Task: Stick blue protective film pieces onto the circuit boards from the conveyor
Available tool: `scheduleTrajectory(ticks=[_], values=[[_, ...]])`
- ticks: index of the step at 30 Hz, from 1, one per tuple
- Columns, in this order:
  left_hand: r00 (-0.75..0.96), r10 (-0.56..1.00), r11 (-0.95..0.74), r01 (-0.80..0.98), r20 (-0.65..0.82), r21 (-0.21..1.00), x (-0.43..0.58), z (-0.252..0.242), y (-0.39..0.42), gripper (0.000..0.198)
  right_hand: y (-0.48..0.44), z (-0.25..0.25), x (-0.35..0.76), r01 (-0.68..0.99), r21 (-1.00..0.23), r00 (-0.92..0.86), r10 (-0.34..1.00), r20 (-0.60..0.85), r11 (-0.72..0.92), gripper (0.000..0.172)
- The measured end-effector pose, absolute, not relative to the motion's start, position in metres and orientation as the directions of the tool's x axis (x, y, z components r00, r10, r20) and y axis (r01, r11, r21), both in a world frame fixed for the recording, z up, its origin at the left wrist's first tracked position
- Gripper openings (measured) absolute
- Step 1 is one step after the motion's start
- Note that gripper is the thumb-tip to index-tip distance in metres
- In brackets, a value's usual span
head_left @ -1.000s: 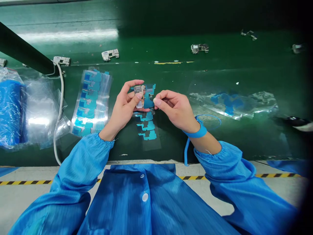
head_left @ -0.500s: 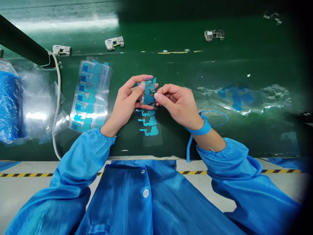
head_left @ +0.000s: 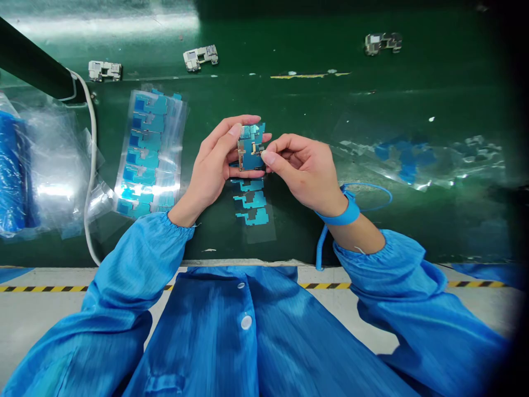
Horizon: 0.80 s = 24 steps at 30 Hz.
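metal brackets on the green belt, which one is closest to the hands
The middle bracket, just beyond the left hand. The left bracket sits by the white cable, and the right bracket lies far to the right.

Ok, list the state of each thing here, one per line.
left hand, gripping the small board.
right hand, pinching the board's right edge.
small board, held above the belt, blue film on it.
sticker strip, flat on the belt, three stickers showing.
wrist strap, worn on right wrist.
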<state>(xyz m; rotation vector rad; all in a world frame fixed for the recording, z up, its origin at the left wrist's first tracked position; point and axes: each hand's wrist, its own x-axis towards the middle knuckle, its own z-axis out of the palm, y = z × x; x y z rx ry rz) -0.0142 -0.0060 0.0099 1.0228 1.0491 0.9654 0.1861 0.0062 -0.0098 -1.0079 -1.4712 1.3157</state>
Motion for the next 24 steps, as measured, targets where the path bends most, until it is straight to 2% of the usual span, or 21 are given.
scheduleTrajectory(ticks=[7, 14, 24], values=[[0.229, 0.944, 0.276, -0.162, -0.236, 0.947, -0.013, 0.015, -0.007, 0.061, 0.005, -0.010, 0.187, 0.044, -0.995, -0.265, 0.962, 0.072, 0.087, 0.046], [0.227, 0.944, 0.297, -0.253, -0.242, 0.921, -0.012, 0.020, -0.007, 0.038, 0.005, -0.009, 0.188, 0.067, -0.994, -0.282, 0.957, 0.064, 0.086, 0.046], [0.231, 0.945, 0.297, -0.312, -0.231, 0.903, -0.010, 0.016, -0.006, 0.031, 0.007, -0.009, 0.188, 0.082, -0.995, -0.278, 0.960, 0.034, 0.059, 0.048]])
